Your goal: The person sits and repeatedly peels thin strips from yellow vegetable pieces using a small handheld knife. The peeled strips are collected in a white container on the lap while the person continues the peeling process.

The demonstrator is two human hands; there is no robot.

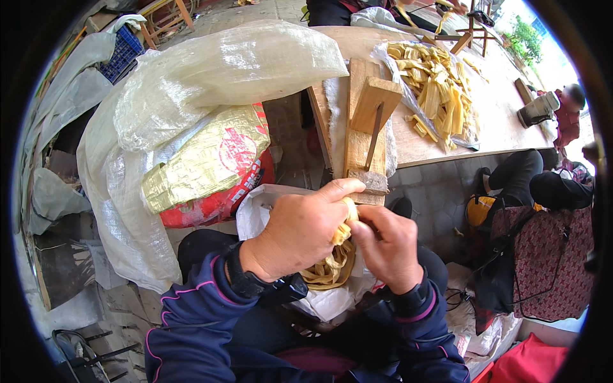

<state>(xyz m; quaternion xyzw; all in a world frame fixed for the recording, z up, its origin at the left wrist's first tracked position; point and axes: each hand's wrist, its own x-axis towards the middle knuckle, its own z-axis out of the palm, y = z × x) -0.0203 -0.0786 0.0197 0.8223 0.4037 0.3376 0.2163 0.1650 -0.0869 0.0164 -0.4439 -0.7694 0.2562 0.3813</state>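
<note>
My left hand (299,225) is closed around a bundle of yellow dried plant strips (342,233), its index finger stretched toward a wooden jig (368,148). From the other side my right hand (390,242) pinches the same strips between thumb and fingers. The jig is a board bearing an upright wood block (377,104), a thin dark slanted rod (374,139) and a rough small block (368,182) at its near end. Below my hands, a coil of braided or twisted strips (330,275) lies in a white sack (325,305) at my lap.
A plywood table (426,154) holds a heap of loose yellow strips (438,91) on plastic and a grey cup (539,109). Large woven plastic sacks (206,81) bulge at left, beside a blue crate (120,55). Other people sit across the table and at right, near a patterned backpack (553,263).
</note>
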